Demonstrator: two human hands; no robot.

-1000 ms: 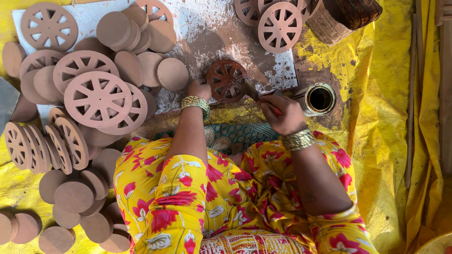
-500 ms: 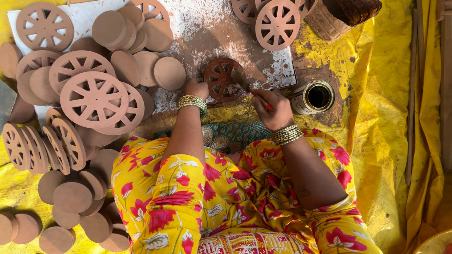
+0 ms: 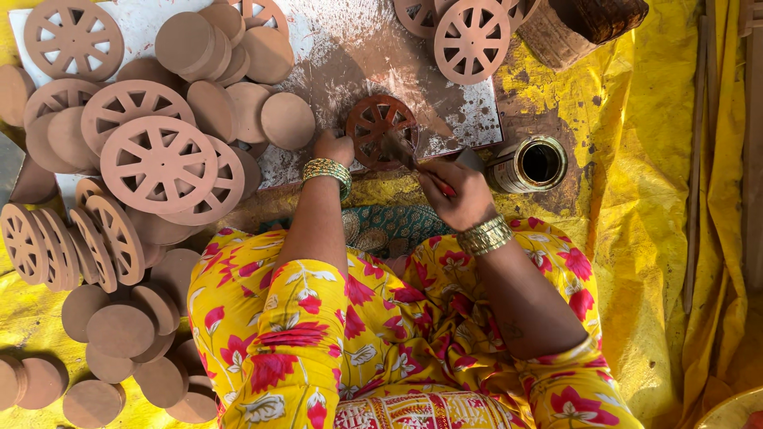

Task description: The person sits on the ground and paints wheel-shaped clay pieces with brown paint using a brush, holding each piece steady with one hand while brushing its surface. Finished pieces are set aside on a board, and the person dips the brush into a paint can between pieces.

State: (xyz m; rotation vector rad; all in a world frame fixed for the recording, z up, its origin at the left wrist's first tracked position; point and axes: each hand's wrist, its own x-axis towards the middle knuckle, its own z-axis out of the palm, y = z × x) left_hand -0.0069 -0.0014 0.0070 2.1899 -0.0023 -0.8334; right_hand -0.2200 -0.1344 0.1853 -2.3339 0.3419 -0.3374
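Her left hand (image 3: 334, 148) steadies a dark painted spoked wheel (image 3: 380, 129) lying flat on the stained white board (image 3: 350, 48); the right hand (image 3: 457, 191) grips a thin brush at the wheel's edge. Yellow sheeting (image 3: 636, 159) covers the floor. An open paint tin (image 3: 534, 164) stands just right; unpainted clay wheels (image 3: 159, 159) and discs (image 3: 119, 330) crowd the left.
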